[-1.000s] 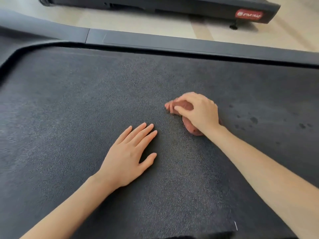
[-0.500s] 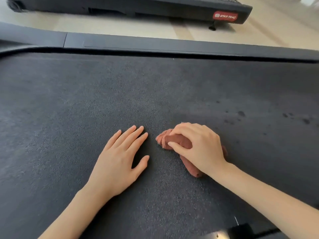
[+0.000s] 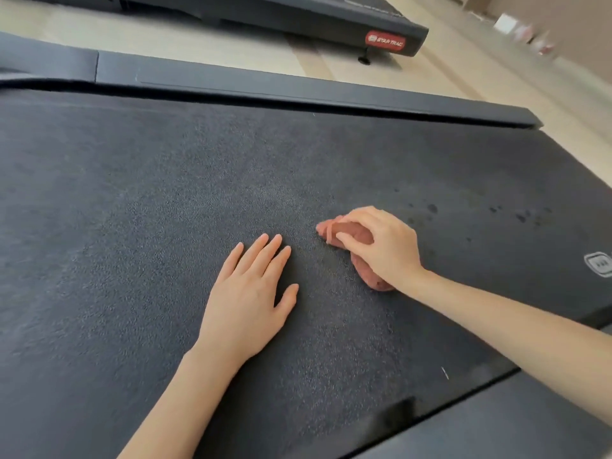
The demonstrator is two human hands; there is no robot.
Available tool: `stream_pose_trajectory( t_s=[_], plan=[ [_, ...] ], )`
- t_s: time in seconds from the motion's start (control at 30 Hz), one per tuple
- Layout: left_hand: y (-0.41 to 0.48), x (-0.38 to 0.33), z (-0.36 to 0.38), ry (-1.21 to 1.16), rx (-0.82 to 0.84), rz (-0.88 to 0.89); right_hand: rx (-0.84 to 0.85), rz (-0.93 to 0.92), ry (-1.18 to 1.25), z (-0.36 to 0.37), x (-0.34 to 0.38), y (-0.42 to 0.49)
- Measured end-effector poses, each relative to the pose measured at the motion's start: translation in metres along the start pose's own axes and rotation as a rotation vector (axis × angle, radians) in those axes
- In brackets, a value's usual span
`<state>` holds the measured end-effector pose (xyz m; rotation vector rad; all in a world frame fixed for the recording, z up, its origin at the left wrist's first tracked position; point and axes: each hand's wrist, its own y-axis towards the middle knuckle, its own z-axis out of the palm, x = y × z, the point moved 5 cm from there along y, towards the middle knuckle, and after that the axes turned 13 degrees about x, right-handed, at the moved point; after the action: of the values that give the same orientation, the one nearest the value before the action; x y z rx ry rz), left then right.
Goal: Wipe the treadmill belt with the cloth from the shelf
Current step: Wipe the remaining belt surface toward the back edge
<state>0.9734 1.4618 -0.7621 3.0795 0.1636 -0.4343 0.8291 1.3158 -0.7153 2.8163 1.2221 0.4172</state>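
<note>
The dark, rough treadmill belt (image 3: 132,226) fills most of the view. My right hand (image 3: 384,246) is closed around a bunched reddish-brown cloth (image 3: 352,233) and presses it onto the belt right of centre; most of the cloth is hidden under the palm. My left hand (image 3: 248,299) lies flat on the belt just left of the cloth, fingers together and extended, holding nothing. Several small dark wet spots (image 3: 432,208) dot the belt beyond and to the right of the cloth.
A black side rail (image 3: 298,91) runs along the belt's far edge, and another rail (image 3: 530,425) borders the near right. A second treadmill (image 3: 384,39) with a red logo stands on the pale floor behind. Blurred objects lie at the far right.
My right hand drew the cloth toward me, then pushed it away and rightward again. The view swung right, showing the belt's end. My left hand stayed flat.
</note>
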Motion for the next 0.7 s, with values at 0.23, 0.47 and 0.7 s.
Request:
stream_pose_trajectory(
  t_s=[0.23,0.47,0.7],
  plan=[
    [0.001,0.001,0.003,0.010,-0.018,0.016,0.004,0.135,0.016,0.006,-0.007,0.009],
    [0.001,0.001,0.005,0.034,-0.015,0.023,0.018,0.025,0.042,0.006,0.012,-0.036],
    [0.002,0.000,0.003,0.076,0.003,0.019,0.066,-0.221,0.040,0.003,0.043,-0.107]
  ],
)
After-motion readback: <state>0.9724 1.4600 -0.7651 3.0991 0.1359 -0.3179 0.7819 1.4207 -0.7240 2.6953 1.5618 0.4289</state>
